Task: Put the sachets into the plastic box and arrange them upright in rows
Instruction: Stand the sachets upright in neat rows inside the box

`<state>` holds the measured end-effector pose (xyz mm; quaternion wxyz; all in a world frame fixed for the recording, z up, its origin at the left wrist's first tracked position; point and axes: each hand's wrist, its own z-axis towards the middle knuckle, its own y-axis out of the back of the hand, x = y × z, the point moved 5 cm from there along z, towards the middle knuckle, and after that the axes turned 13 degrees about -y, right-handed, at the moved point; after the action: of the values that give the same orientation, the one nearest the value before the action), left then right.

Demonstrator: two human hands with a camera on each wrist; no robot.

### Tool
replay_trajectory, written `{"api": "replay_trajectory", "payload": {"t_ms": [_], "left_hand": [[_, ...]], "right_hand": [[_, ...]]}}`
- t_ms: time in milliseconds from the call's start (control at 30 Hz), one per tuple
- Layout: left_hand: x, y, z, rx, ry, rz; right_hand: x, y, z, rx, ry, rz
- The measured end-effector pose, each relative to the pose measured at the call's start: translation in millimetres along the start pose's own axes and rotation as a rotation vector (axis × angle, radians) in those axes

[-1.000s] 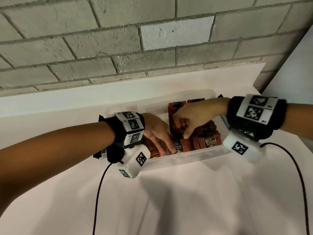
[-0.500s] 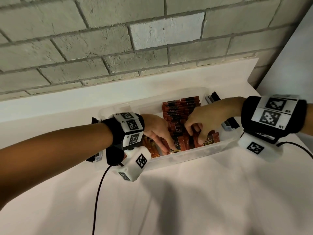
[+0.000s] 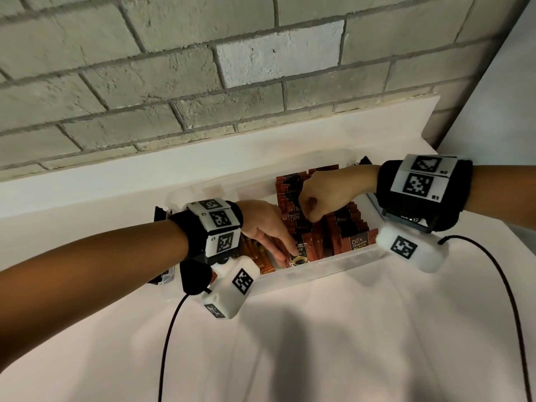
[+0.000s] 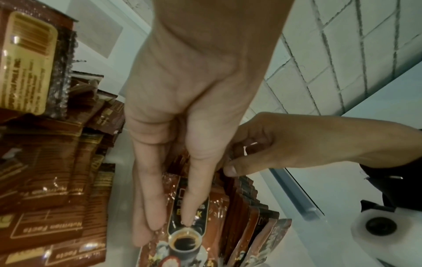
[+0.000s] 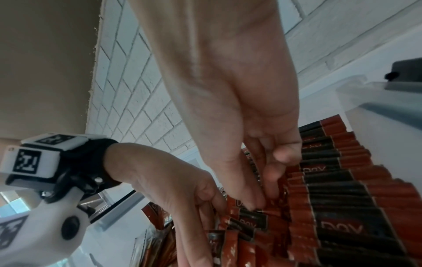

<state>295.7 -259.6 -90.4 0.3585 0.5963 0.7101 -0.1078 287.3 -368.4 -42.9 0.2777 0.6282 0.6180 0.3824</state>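
A clear plastic box (image 3: 333, 265) on the white counter holds rows of upright red-and-black sachets (image 3: 359, 242). My left hand (image 3: 278, 242) reaches into the box with straight fingers (image 4: 194, 198) pressed flat against the front sachet (image 4: 189, 240) of the left row. My right hand (image 3: 313, 210) hovers over the middle of that row, thumb and fingers curled and pinching the sachet tops (image 5: 253, 215). In the right wrist view the left hand (image 5: 182, 198) lies just beside the right hand (image 5: 262, 198). In the left wrist view the right hand (image 4: 233, 162) pinches just behind my left hand (image 4: 169, 225).
Loose brown sachets (image 3: 258, 253) lie flat and jumbled in the box's left end, also in the left wrist view (image 4: 45, 180). A grey brick wall (image 3: 203, 68) rises behind the counter ledge. A white wall (image 3: 507, 97) closes the right side. Wrist cables trail over the counter.
My right hand has shifted a little left along the row tops since half a second ago. My left hand stays pressed on the front sachet.
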Motion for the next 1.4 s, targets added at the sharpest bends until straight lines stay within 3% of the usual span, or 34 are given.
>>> {"api": "replay_trajectory", "payload": {"t_ms": [267,467,633,700,767,933,1133,1267,1400], "left_hand": [[2,-5,-4,0.006,-0.045,-0.043],[6,-1,-4,0.034,-0.107,-0.079],[-3,10,-18,0.03,-0.103,0.221],[-5,11,-23,0.12,-0.068,0.348],[-6,1,-28,0.295,-0.053,0.412],[-4,-22,-26,0.554,-0.051,0.394],[-3,-21,-19,0.518,-0.062,0.524],[-2,-22,-20,0.524,-0.068,0.572],[-6,-22,-23,0.55,-0.074,0.57]], "right_hand": [[6,-5,-3,0.106,-0.087,-0.022],[15,-19,1,0.058,-0.031,-0.125],[17,-12,-1,-0.035,-0.003,-0.152],[16,-9,-1,-0.068,0.004,-0.172],[16,-6,-1,-0.1,0.015,-0.188],[18,-6,-1,-0.121,0.041,-0.149],[5,16,-8,-0.07,0.009,0.022],[1,34,-7,-0.162,0.03,0.075],[24,24,0,-0.051,0.122,-0.066]]}}
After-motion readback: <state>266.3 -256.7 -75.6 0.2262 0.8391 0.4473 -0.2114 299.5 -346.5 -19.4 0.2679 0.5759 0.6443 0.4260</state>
